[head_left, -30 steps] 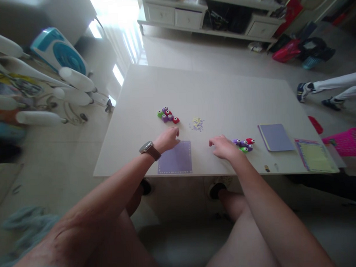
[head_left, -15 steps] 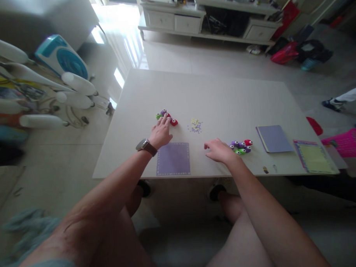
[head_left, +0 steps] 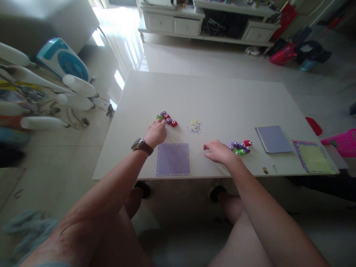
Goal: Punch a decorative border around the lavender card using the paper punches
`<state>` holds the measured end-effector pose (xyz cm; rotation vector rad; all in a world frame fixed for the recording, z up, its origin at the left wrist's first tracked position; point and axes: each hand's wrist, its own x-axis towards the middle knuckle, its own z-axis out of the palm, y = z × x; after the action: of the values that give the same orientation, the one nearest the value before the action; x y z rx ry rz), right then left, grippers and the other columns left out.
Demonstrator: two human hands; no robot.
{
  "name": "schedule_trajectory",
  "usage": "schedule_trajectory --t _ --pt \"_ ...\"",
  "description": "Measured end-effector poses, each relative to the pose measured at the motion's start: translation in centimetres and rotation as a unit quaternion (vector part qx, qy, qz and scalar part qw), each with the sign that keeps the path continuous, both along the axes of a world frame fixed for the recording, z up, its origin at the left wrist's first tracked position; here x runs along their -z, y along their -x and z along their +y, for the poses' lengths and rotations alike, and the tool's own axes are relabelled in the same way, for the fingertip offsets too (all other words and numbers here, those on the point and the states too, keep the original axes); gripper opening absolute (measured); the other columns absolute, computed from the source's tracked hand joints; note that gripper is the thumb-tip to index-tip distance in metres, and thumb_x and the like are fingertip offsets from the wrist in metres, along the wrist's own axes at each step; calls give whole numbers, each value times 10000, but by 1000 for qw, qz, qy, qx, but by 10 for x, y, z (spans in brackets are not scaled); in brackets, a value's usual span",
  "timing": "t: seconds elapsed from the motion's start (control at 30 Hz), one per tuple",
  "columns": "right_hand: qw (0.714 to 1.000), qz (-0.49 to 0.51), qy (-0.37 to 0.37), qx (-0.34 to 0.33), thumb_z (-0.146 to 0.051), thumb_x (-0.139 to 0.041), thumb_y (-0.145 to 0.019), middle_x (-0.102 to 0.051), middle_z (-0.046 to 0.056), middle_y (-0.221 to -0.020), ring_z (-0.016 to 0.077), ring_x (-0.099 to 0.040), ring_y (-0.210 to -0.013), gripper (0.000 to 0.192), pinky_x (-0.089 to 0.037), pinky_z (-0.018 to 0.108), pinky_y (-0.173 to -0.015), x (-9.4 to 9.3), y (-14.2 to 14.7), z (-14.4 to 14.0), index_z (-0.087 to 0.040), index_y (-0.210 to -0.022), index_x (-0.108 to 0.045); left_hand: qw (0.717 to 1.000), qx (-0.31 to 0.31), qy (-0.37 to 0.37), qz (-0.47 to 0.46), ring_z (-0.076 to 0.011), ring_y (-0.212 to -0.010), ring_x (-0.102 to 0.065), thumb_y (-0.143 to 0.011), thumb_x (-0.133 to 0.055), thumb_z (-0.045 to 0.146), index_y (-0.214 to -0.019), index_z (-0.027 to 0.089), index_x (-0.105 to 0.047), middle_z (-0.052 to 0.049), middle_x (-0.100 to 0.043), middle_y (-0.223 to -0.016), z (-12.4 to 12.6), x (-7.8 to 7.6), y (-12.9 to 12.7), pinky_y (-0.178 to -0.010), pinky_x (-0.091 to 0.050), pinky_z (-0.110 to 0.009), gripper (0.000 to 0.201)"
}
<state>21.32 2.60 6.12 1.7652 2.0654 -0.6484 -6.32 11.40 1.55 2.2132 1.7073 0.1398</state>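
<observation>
On the left of the white table [head_left: 223, 104] lies a small group of green, purple and red toy pieces with googly eyes [head_left: 173, 123]. My left hand [head_left: 156, 133] is at the near side of this group, fingers bent down, the tips touching or just beside the green piece [head_left: 159, 117]. My right hand [head_left: 217, 151] rests on the table with its fingers loosely bent and apart, nothing visible in them. Just right of it sits a second group of similar pieces [head_left: 241, 146]. A purple square sheet with a dashed border [head_left: 173, 159] lies between my hands at the front edge.
Small yellow and purple confetti bits [head_left: 195, 126] lie mid-table. Toward the right are a stack of purple sheets [head_left: 273, 139], a yellow bordered sheet [head_left: 315, 156] and two small items, one a brownish piece [head_left: 265, 170]. A pink basket [head_left: 347, 143] stands beyond the right edge.
My left hand has drawn back slightly toward me and left, uncovering more of the left group of pieces. My right hand stays nearly still. The leg at the far right has moved out of view.
</observation>
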Motion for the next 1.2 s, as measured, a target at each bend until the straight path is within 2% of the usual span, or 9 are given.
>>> schedule_trajectory --t 0.17,0.37,0.6,0.7,0.8,0.93,1.07,1.2 --pt "1000 1 -4 0 -241 -566 -911 -728 140 -1212 286 -617 -1172 303 -483 350 -903 1 0 0 -197 -1157 -738 1000 11 18 -15 -269 -1075 -631 -901 -442 108 -1146 149 -701 -164 -641 -1198 1 3 2 -963 -511 -382 359" --pt "1000 3 1 1 -261 -566 -916 -736 139 -1200 275 -637 -1135 314 -482 339 -885 2 0 1 -194 -1170 -736 999 17 26 -15 -271 -1047 -636 -889 -488 120 -1125 159 -719 -158 -673 -1120 0 6 3 -922 -508 -381 333" --pt "1000 7 -12 -4 -257 -566 -924 -741 127 -1193 266 -648 -1127 289 -483 330 -888 3 0 1 -194 -1150 -735 999 34 16 3 -260 -965 -649 -929 -466 159 -946 144 -730 -158 -685 -1013 -1 0 -4 -846 -502 -377 265" --pt "997 48 -55 -5 -257 -592 -933 -736 127 -1195 267 -642 -1147 260 -477 339 -943 3 2 1 -180 -1145 -722 998 49 22 -36 -246 -947 -651 -929 -492 177 -908 152 -736 -145 -702 -1014 -9 -9 -17 -826 -494 -362 246" --pt "983 142 -117 -4 -274 -640 -944 -714 126 -1233 241 -647 -1118 281 -474 334 -980 6 9 3 -163 -1198 -681 994 61 44 -85 -228 -905 -652 -909 -550 199 -922 153 -749 -126 -730 -987 -24 -18 -34 -790 -487 -341 205" --pt "956 251 -150 1 -279 -713 -918 -697 112 -1242 192 -672 -972 365 -507 306 -904 9 22 2 -178 -1260 -635 982 83 94 -139 -188 -764 -626 -925 -579 292 -906 155 -763 -87 -748 -855 -40 -23 -50 -693 -451 -313 230" --pt "953 267 -145 -14 -260 -700 -928 -723 93 -1134 185 -674 -942 236 -495 283 -860 9 32 -1 -179 -1147 -669 961 91 156 -207 -154 -682 -586 -903 -594 342 -897 145 -756 -50 -730 -767 -45 -22 -55 -622 -412 -285 256" --pt "960 239 -142 -25 -235 -645 -960 -737 82 -1013 186 -668 -942 86 -469 263 -855 5 35 -1 -173 -1001 -689 942 105 201 -246 -153 -706 -595 -893 -599 368 -892 143 -742 -47 -729 -787 -41 -17 -56 -627 -434 -274 266"
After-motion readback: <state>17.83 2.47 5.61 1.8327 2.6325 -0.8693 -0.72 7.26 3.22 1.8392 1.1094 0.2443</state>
